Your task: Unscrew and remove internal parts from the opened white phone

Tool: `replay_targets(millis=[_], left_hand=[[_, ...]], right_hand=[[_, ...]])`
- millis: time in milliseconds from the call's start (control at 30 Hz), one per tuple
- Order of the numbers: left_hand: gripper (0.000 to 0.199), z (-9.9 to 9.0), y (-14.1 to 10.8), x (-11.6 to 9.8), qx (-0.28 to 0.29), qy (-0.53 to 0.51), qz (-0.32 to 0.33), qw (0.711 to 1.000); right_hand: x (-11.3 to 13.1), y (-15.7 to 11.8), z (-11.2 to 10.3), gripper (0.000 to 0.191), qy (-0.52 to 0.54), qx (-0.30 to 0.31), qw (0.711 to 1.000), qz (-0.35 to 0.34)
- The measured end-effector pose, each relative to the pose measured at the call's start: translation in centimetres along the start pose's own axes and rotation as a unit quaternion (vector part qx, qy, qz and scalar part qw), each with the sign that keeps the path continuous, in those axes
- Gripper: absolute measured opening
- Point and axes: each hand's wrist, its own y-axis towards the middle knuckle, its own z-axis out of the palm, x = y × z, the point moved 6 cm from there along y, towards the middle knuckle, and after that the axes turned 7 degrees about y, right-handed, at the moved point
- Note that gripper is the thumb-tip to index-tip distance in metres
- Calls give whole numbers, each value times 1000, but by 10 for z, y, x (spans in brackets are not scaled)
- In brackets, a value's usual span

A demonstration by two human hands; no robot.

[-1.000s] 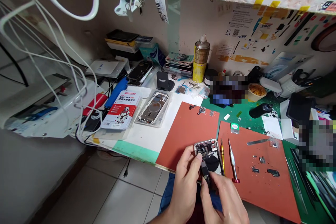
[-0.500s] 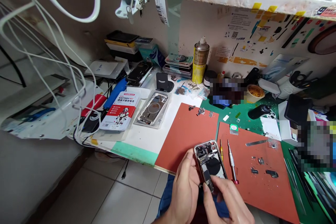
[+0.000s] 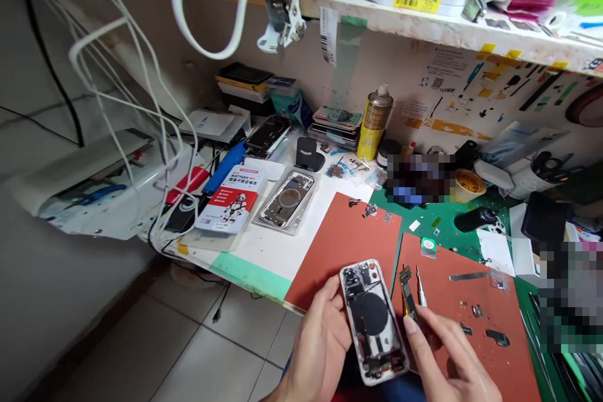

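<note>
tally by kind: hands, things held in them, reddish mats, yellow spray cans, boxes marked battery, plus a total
Hands: 2, left hand and right hand
Held things: 2, phone housing and slim part
Reddish mats: 2, left mat and right mat
Yellow spray can: 1
Battery box: 1
Total: 8

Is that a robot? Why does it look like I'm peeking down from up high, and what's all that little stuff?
No robot here, just a person's two bare hands. The pictures come from one camera worn on that person's head, looking forward and down.

The left hand holds an opened phone, its insides showing. The right hand pinches a slim dark part beside it.

On the table lie reddish mats, a silver screwdriver and tiny parts. A battery box lies farther left.
</note>
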Motion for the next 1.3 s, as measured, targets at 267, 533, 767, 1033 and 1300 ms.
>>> replay_targets(millis=[267, 533, 767, 1033, 1300], left_hand=[[53, -80, -31, -37, -236, 6, 52, 970], [56, -117, -35, -28, -217, -79, 41, 972], [52, -122, -37, -33, -275, -66, 49, 958], [44, -118, -39, -42, -324, -28, 18, 946], [45, -131, -35, -34, -267, -74, 25, 961]], right_hand=[[17, 33, 73, 50, -92, 56, 992, -64], [36, 43, 138, 39, -165, 66, 981, -74], [44, 53, 157, 32, -203, 64, 975, -67], [47, 55, 162, 25, -234, 77, 968, -54], [47, 62, 158, 23, -273, 108, 956, -23]])
